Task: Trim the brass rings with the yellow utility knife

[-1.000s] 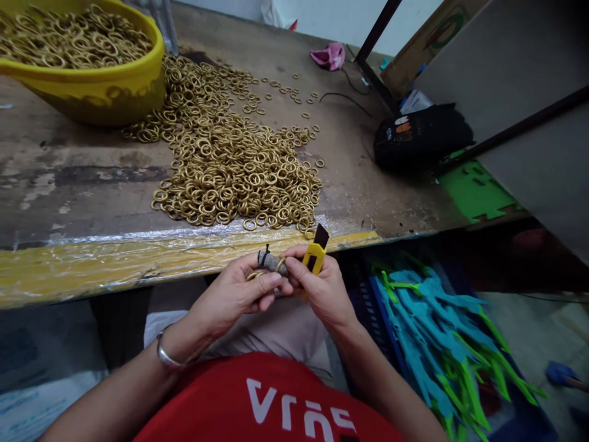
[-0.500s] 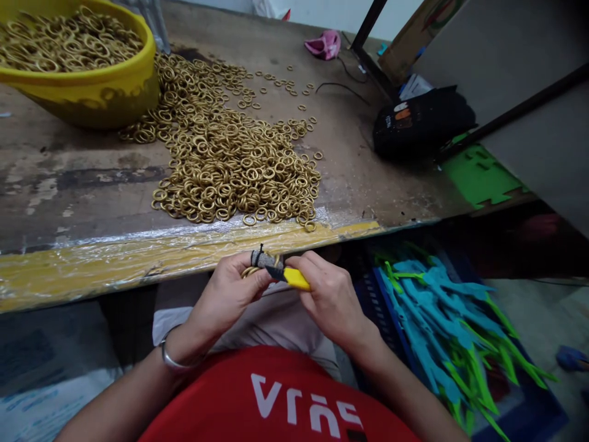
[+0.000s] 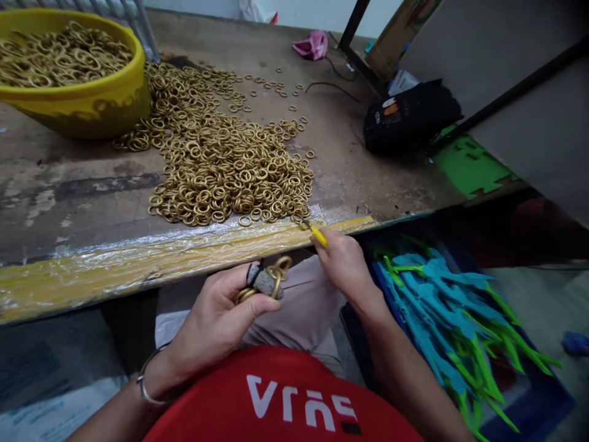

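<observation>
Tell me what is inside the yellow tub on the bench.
The yellow tub holds a heap of gold rings reaching near its rim. The top layer covers whatever lies deeper, and the tub's floor.

Worn wooden workbench (image 3: 69,184) with taped edge, grey panels (image 3: 529,92) beside

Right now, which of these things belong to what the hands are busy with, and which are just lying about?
In use: left hand holding a few gold rings; grey finger wrap; right hand holding yellow cutter beside the ring pile; yellow tub of rings.
Lying about: pink item; black bag; green foam sheet; blue and green foam strips.
</observation>
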`<state>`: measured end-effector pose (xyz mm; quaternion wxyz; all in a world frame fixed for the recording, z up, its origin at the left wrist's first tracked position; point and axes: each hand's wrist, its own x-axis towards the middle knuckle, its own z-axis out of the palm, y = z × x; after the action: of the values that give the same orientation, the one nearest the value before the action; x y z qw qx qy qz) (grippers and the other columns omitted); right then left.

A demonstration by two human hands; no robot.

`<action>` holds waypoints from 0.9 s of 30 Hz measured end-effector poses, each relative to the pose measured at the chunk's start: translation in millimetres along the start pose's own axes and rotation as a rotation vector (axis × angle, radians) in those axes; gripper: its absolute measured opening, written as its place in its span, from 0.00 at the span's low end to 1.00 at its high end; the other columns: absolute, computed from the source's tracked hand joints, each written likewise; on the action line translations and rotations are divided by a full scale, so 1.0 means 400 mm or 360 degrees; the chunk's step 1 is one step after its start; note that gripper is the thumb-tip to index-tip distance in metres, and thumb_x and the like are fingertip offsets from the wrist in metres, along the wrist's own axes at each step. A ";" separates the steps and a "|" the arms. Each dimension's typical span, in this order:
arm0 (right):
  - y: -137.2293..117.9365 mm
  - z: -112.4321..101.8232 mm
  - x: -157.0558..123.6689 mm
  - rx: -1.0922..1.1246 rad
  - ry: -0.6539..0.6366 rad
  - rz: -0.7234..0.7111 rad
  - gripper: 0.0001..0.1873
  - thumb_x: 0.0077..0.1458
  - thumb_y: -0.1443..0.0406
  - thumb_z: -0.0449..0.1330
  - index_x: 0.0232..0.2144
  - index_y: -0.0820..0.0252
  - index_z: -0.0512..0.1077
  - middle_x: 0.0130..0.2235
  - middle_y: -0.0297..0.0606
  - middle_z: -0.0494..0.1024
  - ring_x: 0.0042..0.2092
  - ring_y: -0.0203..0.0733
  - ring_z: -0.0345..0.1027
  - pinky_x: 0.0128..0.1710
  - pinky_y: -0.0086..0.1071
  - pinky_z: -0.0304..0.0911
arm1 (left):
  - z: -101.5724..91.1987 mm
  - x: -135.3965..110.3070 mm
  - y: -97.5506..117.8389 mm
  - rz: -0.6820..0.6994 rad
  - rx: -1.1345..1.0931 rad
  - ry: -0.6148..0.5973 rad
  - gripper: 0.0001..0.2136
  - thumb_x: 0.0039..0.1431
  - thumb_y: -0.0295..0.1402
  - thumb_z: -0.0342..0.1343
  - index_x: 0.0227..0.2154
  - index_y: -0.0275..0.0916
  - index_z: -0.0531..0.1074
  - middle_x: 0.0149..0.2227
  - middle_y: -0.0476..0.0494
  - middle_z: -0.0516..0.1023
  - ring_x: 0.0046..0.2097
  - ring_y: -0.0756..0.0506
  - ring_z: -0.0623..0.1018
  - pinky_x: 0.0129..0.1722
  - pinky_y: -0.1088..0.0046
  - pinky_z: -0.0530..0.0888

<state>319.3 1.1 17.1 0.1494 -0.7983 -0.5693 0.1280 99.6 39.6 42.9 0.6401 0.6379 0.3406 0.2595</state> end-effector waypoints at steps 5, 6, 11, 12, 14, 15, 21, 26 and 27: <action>-0.056 -0.007 -0.019 0.1643 -0.0694 -0.0053 0.20 0.60 0.50 0.56 0.29 0.61 0.70 0.20 0.27 0.62 0.21 0.30 0.53 0.22 0.27 0.49 | -0.004 -0.008 -0.059 -0.0184 -0.0437 -0.0070 0.12 0.58 0.40 0.61 0.28 0.36 0.73 0.22 0.52 0.66 0.24 0.53 0.61 0.22 0.78 0.59; -0.072 -0.004 -0.029 0.1856 -0.0805 0.0010 0.19 0.58 0.50 0.57 0.31 0.61 0.71 0.18 0.25 0.61 0.20 0.29 0.51 0.20 0.26 0.47 | -0.004 -0.008 -0.071 -0.0202 -0.0479 -0.0059 0.12 0.58 0.41 0.61 0.28 0.36 0.74 0.22 0.52 0.66 0.23 0.54 0.60 0.22 0.78 0.58; -0.099 0.019 -0.058 0.2358 -0.0826 0.0258 0.17 0.50 0.56 0.67 0.38 0.61 0.73 0.19 0.25 0.65 0.19 0.27 0.51 0.18 0.24 0.46 | 0.003 -0.010 -0.082 -0.0235 -0.0642 0.0053 0.11 0.55 0.39 0.64 0.33 0.35 0.76 0.25 0.50 0.69 0.24 0.55 0.61 0.22 0.80 0.58; -0.096 0.022 -0.060 0.2394 -0.0812 0.0275 0.17 0.49 0.57 0.67 0.38 0.61 0.73 0.20 0.26 0.66 0.19 0.27 0.51 0.18 0.23 0.47 | 0.006 -0.011 -0.080 -0.0247 -0.0701 0.0076 0.11 0.55 0.38 0.64 0.33 0.35 0.75 0.24 0.50 0.68 0.24 0.55 0.61 0.22 0.80 0.57; -0.090 0.025 -0.065 0.2440 -0.0794 0.0291 0.17 0.48 0.58 0.68 0.39 0.61 0.72 0.22 0.26 0.66 0.19 0.26 0.52 0.18 0.23 0.48 | 0.012 -0.011 -0.075 -0.0278 -0.0822 0.0107 0.10 0.55 0.37 0.64 0.33 0.35 0.74 0.22 0.52 0.66 0.22 0.55 0.60 0.21 0.80 0.56; -0.087 0.025 -0.068 0.2445 -0.0791 0.0294 0.18 0.48 0.59 0.69 0.39 0.60 0.72 0.22 0.26 0.66 0.20 0.26 0.52 0.18 0.23 0.48 | 0.016 -0.011 -0.074 -0.0295 -0.0867 0.0111 0.10 0.55 0.37 0.64 0.34 0.36 0.74 0.21 0.53 0.65 0.22 0.55 0.59 0.20 0.81 0.56; -0.086 0.012 -0.078 0.2064 -0.0749 0.0171 0.11 0.52 0.59 0.66 0.34 0.60 0.73 0.23 0.27 0.66 0.23 0.29 0.55 0.22 0.25 0.53 | 0.023 -0.014 -0.074 -0.0338 -0.0754 0.0122 0.10 0.53 0.35 0.66 0.34 0.36 0.74 0.22 0.53 0.66 0.23 0.56 0.61 0.21 0.82 0.58; -0.088 -0.001 -0.072 0.1700 -0.0398 -0.0164 0.03 0.52 0.65 0.65 0.29 0.58 0.76 0.33 0.33 0.73 0.38 0.36 0.66 0.40 0.30 0.62 | 0.017 -0.019 -0.070 -0.0312 -0.0665 0.0150 0.09 0.54 0.34 0.65 0.36 0.37 0.74 0.24 0.53 0.67 0.23 0.56 0.63 0.22 0.82 0.59; -0.088 -0.002 -0.072 0.1654 -0.0353 -0.0168 0.03 0.52 0.65 0.65 0.29 0.58 0.77 0.34 0.34 0.73 0.39 0.36 0.67 0.41 0.31 0.62 | 0.017 -0.019 -0.071 -0.0328 -0.0682 0.0139 0.10 0.55 0.35 0.65 0.37 0.37 0.73 0.24 0.53 0.67 0.23 0.56 0.63 0.22 0.82 0.59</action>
<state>279.6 -15.5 32.2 0.4702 -0.5711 -0.4826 0.4689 97.0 28.0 15.3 0.7685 0.4375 0.3686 0.2865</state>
